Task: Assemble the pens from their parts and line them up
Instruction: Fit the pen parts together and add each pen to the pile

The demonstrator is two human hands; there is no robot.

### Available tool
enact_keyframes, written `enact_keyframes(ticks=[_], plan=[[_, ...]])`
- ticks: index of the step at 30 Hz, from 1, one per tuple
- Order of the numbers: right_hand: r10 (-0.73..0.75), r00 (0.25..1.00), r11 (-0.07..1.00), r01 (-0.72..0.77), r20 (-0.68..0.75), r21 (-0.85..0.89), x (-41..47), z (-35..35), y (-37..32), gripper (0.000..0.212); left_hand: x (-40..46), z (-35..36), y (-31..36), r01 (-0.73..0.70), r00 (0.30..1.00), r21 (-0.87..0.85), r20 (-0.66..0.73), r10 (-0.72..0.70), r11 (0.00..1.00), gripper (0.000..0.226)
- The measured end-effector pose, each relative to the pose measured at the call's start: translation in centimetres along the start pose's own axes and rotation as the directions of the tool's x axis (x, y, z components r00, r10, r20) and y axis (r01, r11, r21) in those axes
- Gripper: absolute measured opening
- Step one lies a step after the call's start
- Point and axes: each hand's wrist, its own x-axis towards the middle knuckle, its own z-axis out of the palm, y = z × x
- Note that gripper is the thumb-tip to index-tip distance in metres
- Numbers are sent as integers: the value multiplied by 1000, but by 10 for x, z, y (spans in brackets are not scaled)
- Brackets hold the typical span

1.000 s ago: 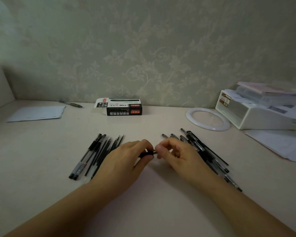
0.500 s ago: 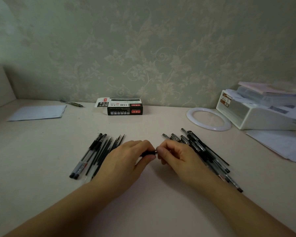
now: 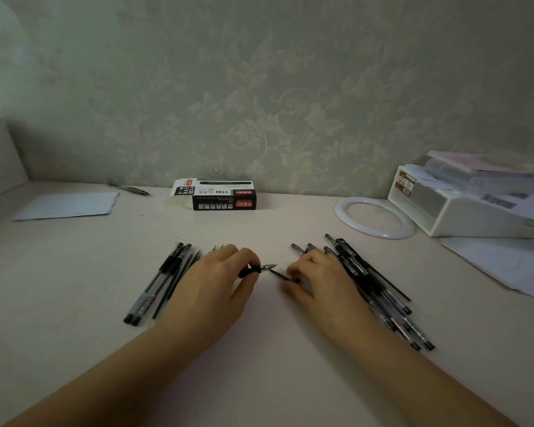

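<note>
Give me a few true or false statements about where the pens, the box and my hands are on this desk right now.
1. The left hand pinches a black pen part. True.
2. The pen box lies between the two hands. False: it lies by the wall, beyond them.
3. A pile of pens lies beside the right hand. True.
4. The white ring lies left of the pen box. False: it lies to its right, beside the white tray.
</note>
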Motion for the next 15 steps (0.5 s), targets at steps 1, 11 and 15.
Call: enact_keyframes(ticks=[1, 11, 15], plan=[[-18, 1000, 1000, 18, -8, -8, 0, 0, -1, 16, 0, 0, 0, -5, 1000, 4, 14, 5, 1000, 8], [-131, 990, 965, 138, -49, 225, -2, -16, -4, 10, 1, -3, -3, -23, 998, -14, 51, 24, 1000, 11], [-191, 980, 943, 199, -57, 268, -3, -13, -9, 10, 0, -2, 0, -60, 996, -28, 69, 62, 998, 10]])
